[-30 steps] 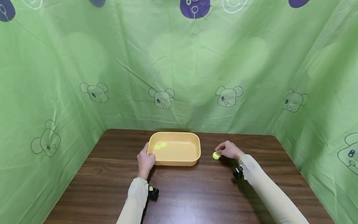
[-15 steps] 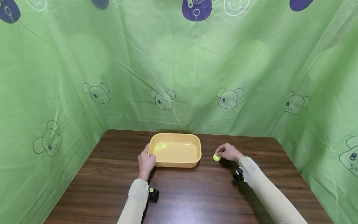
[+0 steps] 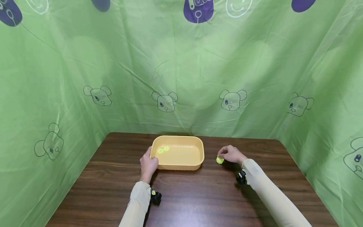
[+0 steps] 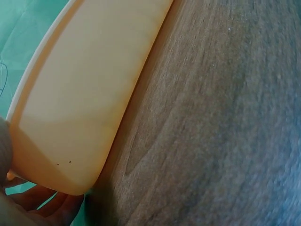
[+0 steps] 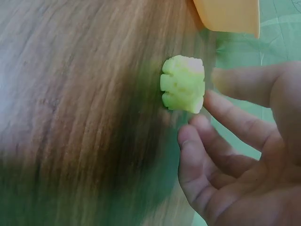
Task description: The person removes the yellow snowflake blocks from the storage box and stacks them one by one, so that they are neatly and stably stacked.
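Observation:
My left hand (image 3: 148, 164) grips the left end of a yellow rectangular basin (image 3: 181, 167), thumb over the rim and fingers under the corner. Two yellow-green flower shapes (image 3: 163, 149) show inside it at the left. The basin's long outer wall (image 4: 84, 94) fills much of the left wrist view. To the right of the basin, a small yellow-green piece (image 5: 183, 84) with a scalloped edge sits on the table. Over it is my right hand (image 3: 232, 154). In the right wrist view the index fingertip is right at the piece's edge, and a narrow gap shows beside the thumb tip.
The dark wood-grain table (image 3: 184, 195) reaches back to a green curtain (image 3: 181, 69) printed with bear heads, which also closes off both sides. A black wrist camera (image 3: 156, 197) sits on the left wrist and another camera (image 3: 241, 177) on the right.

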`<state>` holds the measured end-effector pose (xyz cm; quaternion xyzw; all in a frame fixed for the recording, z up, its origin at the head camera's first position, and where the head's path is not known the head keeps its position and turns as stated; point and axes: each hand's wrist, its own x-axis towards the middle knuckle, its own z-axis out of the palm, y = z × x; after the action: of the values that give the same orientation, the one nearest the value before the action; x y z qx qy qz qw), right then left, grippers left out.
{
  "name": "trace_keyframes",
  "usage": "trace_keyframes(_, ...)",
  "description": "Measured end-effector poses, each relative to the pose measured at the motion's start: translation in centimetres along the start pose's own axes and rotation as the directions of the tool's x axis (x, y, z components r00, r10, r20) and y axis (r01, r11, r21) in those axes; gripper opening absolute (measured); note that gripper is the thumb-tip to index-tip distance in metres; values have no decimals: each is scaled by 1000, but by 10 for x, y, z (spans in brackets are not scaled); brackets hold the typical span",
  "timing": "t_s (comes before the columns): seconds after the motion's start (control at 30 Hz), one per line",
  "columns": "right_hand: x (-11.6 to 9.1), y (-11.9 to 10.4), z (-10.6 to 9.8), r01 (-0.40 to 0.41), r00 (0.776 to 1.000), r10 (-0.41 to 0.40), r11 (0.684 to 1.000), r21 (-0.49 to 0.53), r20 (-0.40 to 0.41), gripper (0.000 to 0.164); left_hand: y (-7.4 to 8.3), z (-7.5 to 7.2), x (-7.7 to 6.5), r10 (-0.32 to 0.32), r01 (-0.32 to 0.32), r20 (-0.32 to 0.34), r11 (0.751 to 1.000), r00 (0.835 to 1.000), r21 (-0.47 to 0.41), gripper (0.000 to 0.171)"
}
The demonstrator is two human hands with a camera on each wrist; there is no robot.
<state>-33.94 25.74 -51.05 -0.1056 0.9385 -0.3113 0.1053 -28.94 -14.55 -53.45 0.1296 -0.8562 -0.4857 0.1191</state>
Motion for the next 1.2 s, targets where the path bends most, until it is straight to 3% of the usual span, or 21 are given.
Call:
trace_keyframes(0.3, 15, -21, -3, -15, 991, 17, 1000, 17, -132, 32, 4, 2, 3, -13, 12, 6, 1000, 1000, 3, 61)
trace_keyframes(0.47, 28, -47, 3, 87, 950, -79, 996, 11, -302, 27, 6, 3, 2, -1, 1, -7, 1000, 1000, 12, 61)
trace_keyframes(0.6, 41, -78, 12, 156, 923, -137, 988, 23, -358, 21, 6, 2, 3, 6, -5, -13, 1000, 1000, 21, 61)
trace_keyframes(0.9, 68, -151, 54, 175, 953, -149, 982, 77, -262, 17, 2, -1, 1, -15, 15, -11, 1000, 1000, 15, 61)
trace_keyframes(1.1, 84, -177, 90, 32, 985, 1, 982, 187, -175, 13, 0, 0, -3, -22, 22, -11, 1000, 1000, 9, 61)
trace_keyframes(1.2, 90, -186, 105, -18, 986, 45, 986, 166, -158, 11, 1, -1, -3, -17, 17, -14, 1000, 1000, 16, 61)
